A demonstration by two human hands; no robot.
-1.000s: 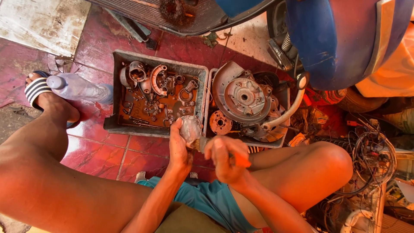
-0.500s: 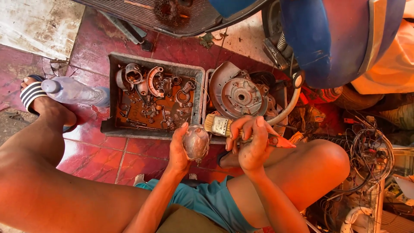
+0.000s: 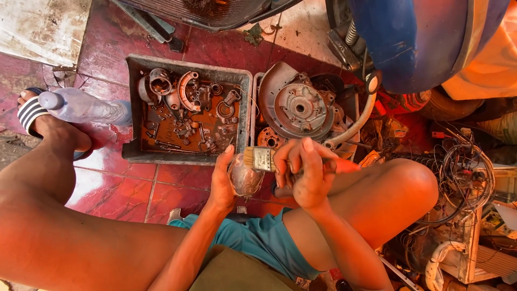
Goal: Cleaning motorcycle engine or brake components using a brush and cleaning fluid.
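My left hand grips a rounded, greasy metal part in front of my knees. My right hand holds a paintbrush with an orange handle; its pale bristles point left and touch the top of the metal part. Both hands hover just in front of two grey trays on the red tiled floor.
The left grey tray holds several small rusty parts. The right tray holds an engine casing and a white hose. A plastic bottle lies by my sandalled foot. A blue scooter body stands behind; tangled wires lie right.
The brush swung out from under my right hand, bristles now pointing left onto the metal part. My right hand rose and moved slightly left. The left hand turned the part a little.
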